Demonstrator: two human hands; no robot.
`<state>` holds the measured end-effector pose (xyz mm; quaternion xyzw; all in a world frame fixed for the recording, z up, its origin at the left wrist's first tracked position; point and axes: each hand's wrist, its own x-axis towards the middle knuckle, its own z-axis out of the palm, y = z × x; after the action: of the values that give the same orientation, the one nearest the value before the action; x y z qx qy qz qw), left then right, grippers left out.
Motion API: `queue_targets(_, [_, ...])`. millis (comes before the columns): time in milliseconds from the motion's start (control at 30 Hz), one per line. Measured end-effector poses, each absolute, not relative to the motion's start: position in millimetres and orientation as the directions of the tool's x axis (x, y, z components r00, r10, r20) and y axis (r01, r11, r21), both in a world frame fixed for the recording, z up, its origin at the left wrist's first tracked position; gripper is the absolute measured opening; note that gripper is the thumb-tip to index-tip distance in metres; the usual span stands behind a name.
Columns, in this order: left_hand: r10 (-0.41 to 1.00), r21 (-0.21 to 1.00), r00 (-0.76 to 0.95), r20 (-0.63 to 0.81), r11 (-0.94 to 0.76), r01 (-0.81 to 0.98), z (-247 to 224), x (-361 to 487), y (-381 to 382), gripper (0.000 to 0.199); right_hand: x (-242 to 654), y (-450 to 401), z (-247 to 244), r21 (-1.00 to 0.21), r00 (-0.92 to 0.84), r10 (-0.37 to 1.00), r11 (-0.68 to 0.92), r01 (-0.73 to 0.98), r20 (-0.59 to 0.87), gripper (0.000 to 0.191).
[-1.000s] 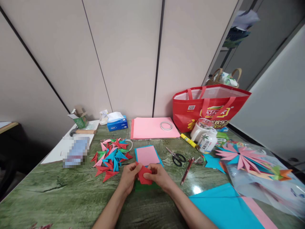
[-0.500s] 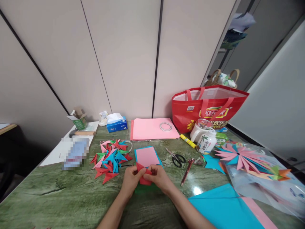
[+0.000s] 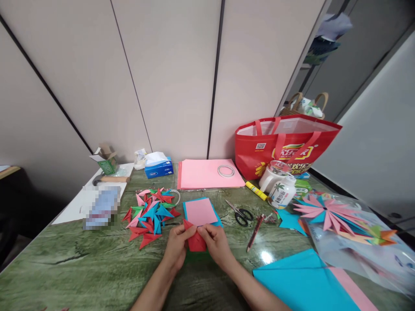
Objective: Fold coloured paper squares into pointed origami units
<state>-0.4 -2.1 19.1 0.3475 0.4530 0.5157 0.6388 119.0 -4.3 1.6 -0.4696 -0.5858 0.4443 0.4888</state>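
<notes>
Glossy green wood-grain tabletop (image 3: 97,268) under everything. Stack of flat pink paper sheets (image 3: 201,176) at the back; loose pile of red, blue, pink and green folded-paper points (image 3: 155,216) to my left. Small pink paper rectangle (image 3: 200,209) lies on blue paper just beyond my fingers.

Left hand (image 3: 177,247) and right hand (image 3: 216,246) both pinched, barely any gap, thumbs against fingers, one on each side of the red folded-paper piece (image 3: 196,244). It's between them, front and center; can't tell if its lower edge touches what's below.

Handling, my read: near weightless, thin, springy at the folds, not slippery. Crumples or tears if squeezed or pulled hard. Best hold: fingertips on the side edges near the upper fold, light pressure, lower panel left flat.
</notes>
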Motion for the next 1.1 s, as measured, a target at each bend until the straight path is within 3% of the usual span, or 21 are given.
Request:
queue_targets(133, [0.974, 0.901, -0.012, -0.225, 0.203, -0.383, 16, 0, -1, 0.017, 116, -3, 0, -0.993, -0.044, 0.995, 0.094, 0.068, 0.091, 0.039])
queue_targets(233, [0.975, 0.924, -0.116, -0.188, 0.136, -0.357, 14, -4, 2, 0.018, 113, -4, 2, -0.995, -0.131, 0.991, 0.009, -0.103, 0.022, 0.026])
queue_targets(333, [0.969, 0.933, -0.184, -0.164, 0.092, -0.348, 15, -7, 5, 0.019, 112, -6, 4, -0.967, -0.197, 0.98, -0.049, -0.249, 0.001, 0.03])
queue_targets(467, [0.98, 0.934, -0.106, -0.17, 0.126, -0.334, 23, -8, 4, 0.019, 118, 0, 3, -0.942, -0.053, 0.999, -0.027, -0.334, -0.01, 0.031])
queue_targets(667, [0.974, 0.962, 0.049, -0.223, 0.228, -0.148, 28, -4, -2, 0.021, 126, 9, 0, -0.943, 0.159, 0.983, 0.138, -0.304, 0.093, 0.024])
queue_targets(867, [0.983, 0.973, 0.058, -0.173, 0.18, -0.146, 24, -2, -2, 0.02, 125, 4, 0, -0.974, 0.093, 0.985, 0.157, -0.161, 0.144, 0.018])
queue_targets(1100, [0.997, 0.998, -0.052, 0.056, -0.055, 0.019, 23, -7, 2, 0.027, 128, 3, 1, -0.985, 0.048, 0.987, 0.158, -0.07, 0.155, 0.019])
